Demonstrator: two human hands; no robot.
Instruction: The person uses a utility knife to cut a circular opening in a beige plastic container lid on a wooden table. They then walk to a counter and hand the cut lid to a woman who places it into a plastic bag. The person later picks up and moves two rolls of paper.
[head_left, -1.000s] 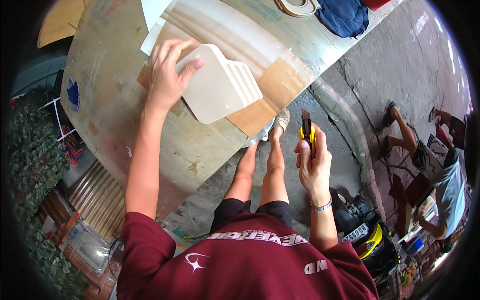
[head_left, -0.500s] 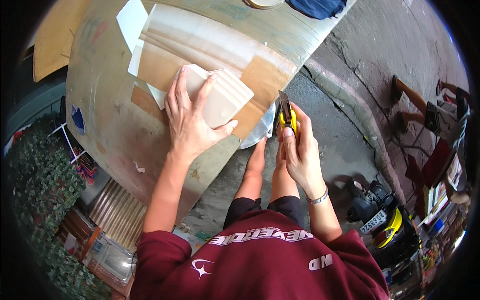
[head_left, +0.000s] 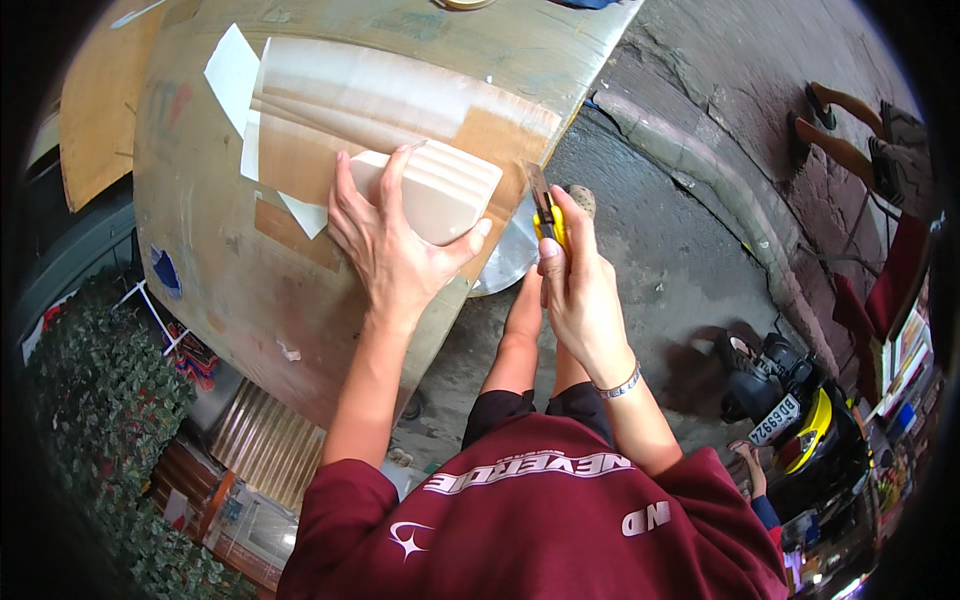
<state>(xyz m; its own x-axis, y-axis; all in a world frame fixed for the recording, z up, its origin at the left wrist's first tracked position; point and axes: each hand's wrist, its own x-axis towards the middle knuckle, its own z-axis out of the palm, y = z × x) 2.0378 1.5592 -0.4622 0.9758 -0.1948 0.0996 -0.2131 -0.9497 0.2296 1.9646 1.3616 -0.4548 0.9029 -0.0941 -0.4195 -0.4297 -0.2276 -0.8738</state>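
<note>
My left hand (head_left: pixel 395 245) spans a pale beige block with a stepped, ridged side (head_left: pixel 447 190). The fingers reach over its far left side and the thumb presses near its right corner. Under the block lies a brown and whitish sheet (head_left: pixel 385 85) on the worktable (head_left: pixel 250 290). In my right hand (head_left: pixel 585 300) is a yellow utility knife (head_left: pixel 548 218), its wide blade out and pointing away from me. The blade tip is close to the table edge, apart from the block.
White card pieces (head_left: pixel 232 75) lie at the sheet's left end. Beneath the table edge, by my legs, is a silvery round object (head_left: pixel 508 255). A kerb (head_left: pixel 730 190) runs along the right. A parked motorbike (head_left: pixel 790 425) stands at the lower right, and a person's legs (head_left: pixel 845 150) show far right.
The whole view has shifted, with the table sliding toward the upper left. The block looks slightly turned under my left hand. My right hand keeps the knife, now nearer the block. A passer-by's legs moved.
</note>
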